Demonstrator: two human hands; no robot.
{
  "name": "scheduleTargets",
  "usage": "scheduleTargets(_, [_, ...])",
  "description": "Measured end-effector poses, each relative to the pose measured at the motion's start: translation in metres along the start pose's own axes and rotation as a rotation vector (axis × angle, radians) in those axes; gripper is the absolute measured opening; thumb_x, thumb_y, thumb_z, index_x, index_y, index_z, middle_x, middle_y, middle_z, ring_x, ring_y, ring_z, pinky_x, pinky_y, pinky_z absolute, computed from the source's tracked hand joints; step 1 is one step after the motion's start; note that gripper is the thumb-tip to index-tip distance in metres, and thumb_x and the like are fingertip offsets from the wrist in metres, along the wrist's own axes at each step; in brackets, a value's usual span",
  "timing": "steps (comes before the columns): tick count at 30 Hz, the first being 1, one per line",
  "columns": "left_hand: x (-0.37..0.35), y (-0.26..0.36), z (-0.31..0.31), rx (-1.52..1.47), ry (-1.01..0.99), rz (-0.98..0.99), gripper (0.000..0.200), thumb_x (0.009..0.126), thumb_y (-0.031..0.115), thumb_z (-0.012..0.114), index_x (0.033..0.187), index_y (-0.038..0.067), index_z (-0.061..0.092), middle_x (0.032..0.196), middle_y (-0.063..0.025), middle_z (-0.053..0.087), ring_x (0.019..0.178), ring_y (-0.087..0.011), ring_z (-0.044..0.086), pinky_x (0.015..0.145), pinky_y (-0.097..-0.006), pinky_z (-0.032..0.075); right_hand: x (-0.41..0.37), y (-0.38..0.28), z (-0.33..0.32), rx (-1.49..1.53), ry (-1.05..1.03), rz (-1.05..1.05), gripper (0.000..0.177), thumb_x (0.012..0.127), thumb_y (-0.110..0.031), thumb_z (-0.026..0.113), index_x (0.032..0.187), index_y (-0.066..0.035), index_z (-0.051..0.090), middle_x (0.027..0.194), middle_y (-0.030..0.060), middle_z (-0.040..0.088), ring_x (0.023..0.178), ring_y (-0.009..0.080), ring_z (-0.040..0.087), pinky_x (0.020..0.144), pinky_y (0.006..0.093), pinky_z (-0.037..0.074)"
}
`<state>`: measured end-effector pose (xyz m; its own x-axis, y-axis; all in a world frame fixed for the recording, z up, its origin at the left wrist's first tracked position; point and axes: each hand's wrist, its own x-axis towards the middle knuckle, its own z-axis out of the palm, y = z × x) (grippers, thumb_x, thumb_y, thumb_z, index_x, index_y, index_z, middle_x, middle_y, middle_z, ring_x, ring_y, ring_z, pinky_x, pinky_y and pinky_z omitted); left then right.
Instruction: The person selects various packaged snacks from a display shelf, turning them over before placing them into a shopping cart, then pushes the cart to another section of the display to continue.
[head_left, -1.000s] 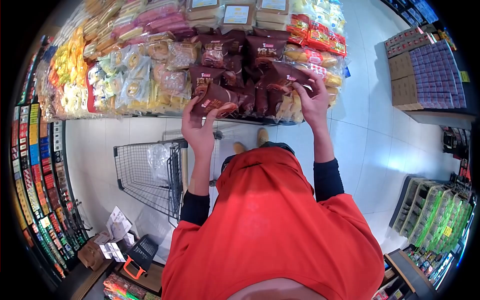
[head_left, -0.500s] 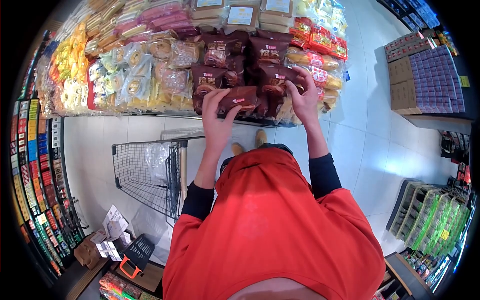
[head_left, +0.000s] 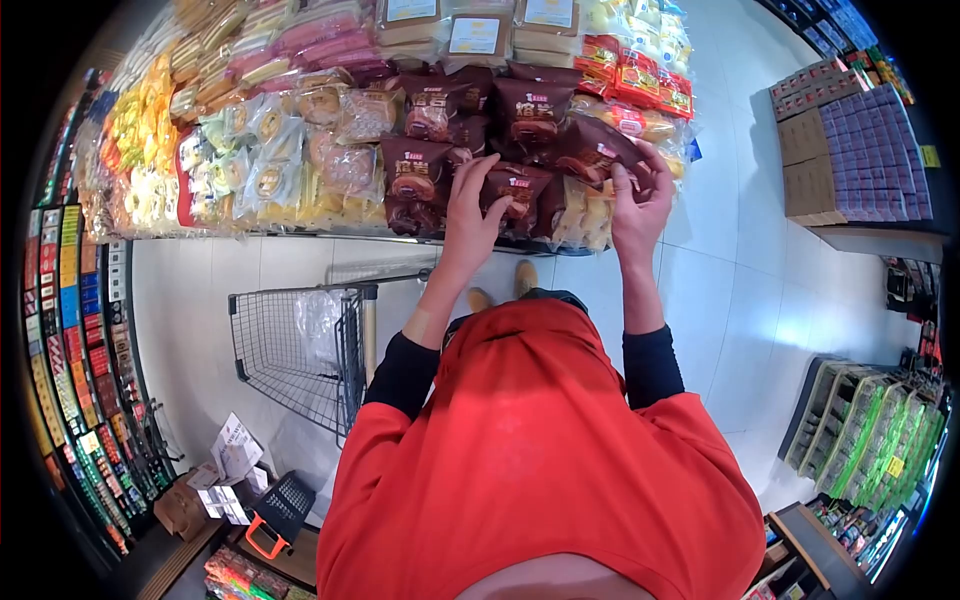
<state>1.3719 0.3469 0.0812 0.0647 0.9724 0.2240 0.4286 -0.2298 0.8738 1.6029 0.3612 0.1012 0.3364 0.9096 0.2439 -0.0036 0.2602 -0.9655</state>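
Observation:
Brown snack packets with a printed picture are piled at the front of a display. My right hand (head_left: 641,200) pinches the edge of one tilted brown packet (head_left: 592,150) at the right of this pile. My left hand (head_left: 474,208) rests against another brown packet (head_left: 517,190) at the front edge, thumb and fingers apart on its left side. Left of my left hand stands a further brown packet (head_left: 415,172). Clear packets of yellow pastries (head_left: 580,215) lie under and beside the tilted one.
A wire shopping cart (head_left: 300,345) stands below the display at left. Clear-wrapped buns (head_left: 268,150) cover the display's left part. Stacked boxes (head_left: 870,155) are at right, shelves (head_left: 75,370) at far left, and a black basket (head_left: 283,505) at lower left.
My right hand has moved right, and its packet is now tilted and shifted right. My left hand has moved right; the front packet beside it now stands more upright.

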Motion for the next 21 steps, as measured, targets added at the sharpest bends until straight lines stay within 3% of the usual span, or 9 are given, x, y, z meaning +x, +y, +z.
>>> scheduleTargets(3, [-0.001, -0.006, 0.005, -0.002, 0.007, -0.016, 0.075, 0.085, 0.003, 0.074, 0.151, 0.003, 0.038, 0.144, -0.0232, 0.047, 0.134, -0.0414, 0.047, 0.113, -0.0444, 0.039, -0.002, 0.003, 0.015, 0.103, -0.030, 0.001, 0.041, 0.097, 0.000, 0.066, 0.136, -0.006, 0.053, 0.125, 0.0076, 0.064, 0.102, 0.0136, 0.065, 0.086, 0.0246, 0.054])
scheduleTargets(5, [-0.005, -0.008, 0.009, 0.013, 0.060, -0.006, 0.081, 0.086, 0.003, 0.075, 0.154, 0.005, 0.033, 0.145, -0.0214, 0.046, 0.133, -0.0372, 0.049, 0.110, -0.0425, 0.042, 0.000, 0.006, 0.025, 0.025, -0.118, 0.029, 0.039, 0.096, -0.002, 0.067, 0.133, -0.006, 0.056, 0.127, 0.0079, 0.063, 0.103, 0.0151, 0.065, 0.087, 0.0266, 0.055])
scheduleTargets(6, [-0.008, -0.009, 0.009, 0.026, 0.108, 0.005, 0.086, 0.086, 0.004, 0.076, 0.158, 0.007, 0.028, 0.147, -0.0196, 0.044, 0.132, -0.0330, 0.051, 0.107, -0.0407, 0.045, 0.002, 0.016, 0.025, -0.190, -0.169, 0.009, 0.039, 0.095, -0.003, 0.067, 0.133, -0.006, 0.058, 0.128, 0.0086, 0.061, 0.108, 0.0176, 0.065, 0.089, 0.0299, 0.056])
scheduleTargets(7, [-0.010, -0.010, 0.010, 0.039, 0.127, 0.005, 0.086, 0.086, 0.004, 0.076, 0.158, 0.007, 0.028, 0.147, -0.0196, 0.044, 0.132, -0.0330, 0.051, 0.107, -0.0407, 0.045, 0.003, 0.022, 0.027, -0.176, -0.186, 0.002, 0.039, 0.095, -0.003, 0.067, 0.133, -0.006, 0.058, 0.128, 0.0086, 0.061, 0.108, 0.0176, 0.065, 0.089, 0.0299, 0.056])
scheduleTargets(9, [-0.020, -0.006, 0.010, 0.071, 0.132, -0.028, 0.088, 0.085, 0.006, 0.078, 0.158, 0.003, 0.027, 0.149, -0.0230, 0.041, 0.137, -0.0369, 0.046, 0.111, -0.0429, 0.041, 0.000, 0.027, 0.033, -0.120, -0.303, 0.187, 0.041, 0.095, -0.006, 0.068, 0.135, -0.006, 0.058, 0.128, 0.0096, 0.061, 0.113, 0.0193, 0.065, 0.091, 0.0321, 0.056])
scheduleTargets(14, [-0.032, -0.004, 0.016, 0.062, 0.077, -0.098, 0.078, 0.089, 0.008, 0.073, 0.154, -0.001, 0.030, 0.147, -0.0247, 0.042, 0.136, -0.0418, 0.044, 0.113, -0.0435, 0.037, 0.000, 0.020, 0.027, -0.209, -0.275, 0.140, 0.054, 0.098, -0.015, 0.069, 0.148, -0.007, 0.047, 0.131, 0.0119, 0.061, 0.114, 0.0182, 0.064, 0.087, 0.0309, 0.056])
scheduleTargets(16, [-0.029, -0.004, 0.017, 0.075, 0.080, -0.052, 0.076, 0.085, 0.003, 0.073, 0.150, -0.002, 0.035, 0.142, -0.0269, 0.045, 0.132, -0.0457, 0.046, 0.111, -0.0454, 0.040, -0.004, 0.018, 0.027, -0.240, -0.266, 0.131, 0.057, 0.099, -0.022, 0.068, 0.149, -0.006, 0.045, 0.134, 0.0127, 0.059, 0.118, 0.0202, 0.061, 0.096, 0.0335, 0.052])
scheduleTargets(20, [-0.025, -0.011, 0.022, 0.123, 0.119, 0.009, 0.077, 0.083, 0.002, 0.074, 0.149, -0.003, 0.035, 0.141, -0.0274, 0.046, 0.131, -0.0463, 0.046, 0.111, -0.0463, 0.040, -0.005, 0.035, 0.020, -0.304, -0.284, 0.108, 0.057, 0.101, -0.022, 0.065, 0.150, -0.003, 0.043, 0.140, 0.0144, 0.056, 0.125, 0.0234, 0.058, 0.100, 0.0349, 0.051])
scheduleTargets(21, [-0.029, -0.012, 0.020, 0.117, 0.129, 0.032, 0.076, 0.086, 0.008, 0.073, 0.151, -0.002, 0.034, 0.145, -0.0266, 0.044, 0.135, -0.0446, 0.044, 0.114, -0.0447, 0.038, -0.008, 0.032, 0.022, -0.256, -0.285, 0.133, 0.057, 0.101, -0.023, 0.064, 0.150, -0.003, 0.042, 0.143, 0.0145, 0.053, 0.127, 0.0238, 0.057, 0.101, 0.0355, 0.050])
